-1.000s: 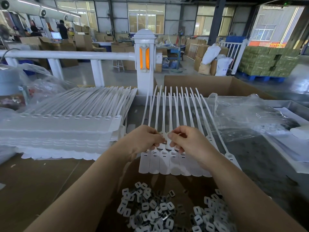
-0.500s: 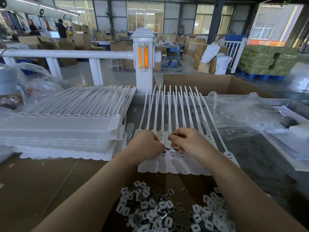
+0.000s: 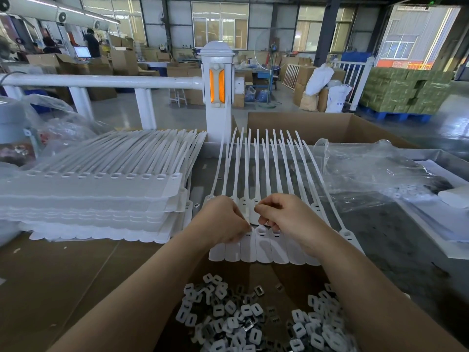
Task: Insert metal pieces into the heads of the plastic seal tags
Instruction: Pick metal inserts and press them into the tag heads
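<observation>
Seal tags (image 3: 264,246) fanned on desk (image 3: 63,275); our left hand (image 3: 223,219) and right hand (image 3: 286,217) both pinch tag heads

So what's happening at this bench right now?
A person is working on a row of white plastic seal tags laid on the bench. Both hands, left hand and right hand, have curled fingers at the tag heads mid-row. A loose pile of small inserts lies nearer; a stack of tag sheets sits left.
</observation>
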